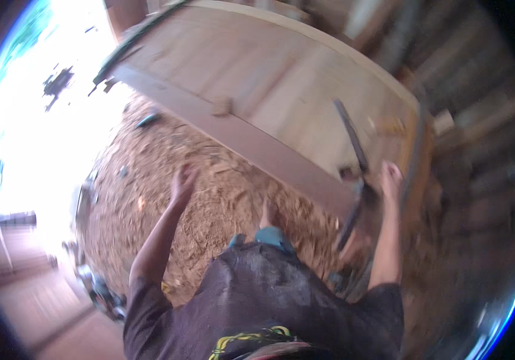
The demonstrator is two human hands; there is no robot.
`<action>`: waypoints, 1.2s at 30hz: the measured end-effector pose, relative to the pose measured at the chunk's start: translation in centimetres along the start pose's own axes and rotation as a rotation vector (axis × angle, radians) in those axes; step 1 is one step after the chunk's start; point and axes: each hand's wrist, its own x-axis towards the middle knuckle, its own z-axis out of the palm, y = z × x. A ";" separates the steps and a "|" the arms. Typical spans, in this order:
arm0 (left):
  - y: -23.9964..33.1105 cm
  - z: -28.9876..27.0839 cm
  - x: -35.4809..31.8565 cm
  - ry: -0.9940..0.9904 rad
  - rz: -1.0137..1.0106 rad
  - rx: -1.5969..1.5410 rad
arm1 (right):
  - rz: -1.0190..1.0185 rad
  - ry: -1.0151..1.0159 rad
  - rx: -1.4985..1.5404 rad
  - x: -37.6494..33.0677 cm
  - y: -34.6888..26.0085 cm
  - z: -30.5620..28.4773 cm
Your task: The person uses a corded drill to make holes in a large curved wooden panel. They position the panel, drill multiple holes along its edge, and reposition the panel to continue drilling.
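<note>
A wide wooden panel of joined boards stretches across in front of me, with a lighter strip along its near side. My left hand hangs over the shavings short of the panel; its fingers look loosely apart and nothing shows in them. At the panel's right end is my right hand, fingers curled and blurred; what they hold, if anything, is hidden. Just left of it lies a dark metal bar clamp across the panel. Another long dark clamp runs along the far left end. A small wood block sits on the near strip.
Wood shavings cover the ground around my feet. A small teal object lies on them near the panel's left part. Blurred timber is stacked to the right. Assorted items lie at lower left, beside pinkish boards.
</note>
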 end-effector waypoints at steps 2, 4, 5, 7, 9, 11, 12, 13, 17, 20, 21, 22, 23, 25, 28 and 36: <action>5.5 4.7 5.0 0.021 0.259 0.263 | 0.112 -0.020 0.065 6.7 1.2 1.9; 11.1 10.3 9.6 -0.030 0.357 0.384 | 0.032 0.120 -0.070 13.2 2.4 1.4; 13.1 12.4 9.9 0.030 0.332 0.504 | 0.007 0.153 -0.116 14.7 1.3 2.9; 15.2 15.1 12.1 0.074 0.304 0.652 | 0.249 0.103 -0.274 18.1 -0.2 4.5; 13.5 16.4 12.8 0.065 0.235 0.740 | 0.154 0.100 -0.460 18.0 -2.3 8.4; 12.5 18.4 13.0 0.064 0.231 0.753 | 0.118 0.158 -0.576 18.5 -3.0 9.4; 12.3 19.1 12.8 0.059 0.228 0.760 | 0.122 0.184 -0.594 18.9 -2.6 9.9; 12.2 19.4 13.0 0.062 0.252 0.770 | 0.126 0.178 -0.608 19.6 -2.4 9.9; 11.8 16.8 14.2 0.088 0.305 0.735 | 0.101 0.058 -0.655 20.7 -2.5 9.8; 13.5 15.9 15.1 0.215 0.329 0.783 | 0.128 -0.032 -0.333 21.3 -2.8 9.3; 15.2 17.2 16.3 0.263 0.376 0.773 | 0.192 -0.060 -0.008 24.4 -0.5 5.5; 16.3 18.0 17.8 0.217 0.405 0.725 | 0.230 -0.116 0.320 26.5 -0.5 2.7; 15.9 17.0 18.1 0.178 0.380 0.735 | 0.294 -0.119 0.516 25.4 -2.3 3.5; 12.1 13.5 18.5 0.143 0.344 0.825 | 0.467 -0.170 0.883 18.4 -8.6 7.1; 8.3 12.0 21.6 0.151 0.472 0.842 | 0.225 -0.355 1.145 6.4 -20.1 8.4; 10.4 6.2 25.2 -0.064 0.339 0.635 | -0.064 -0.346 0.754 -14.6 -32.9 20.0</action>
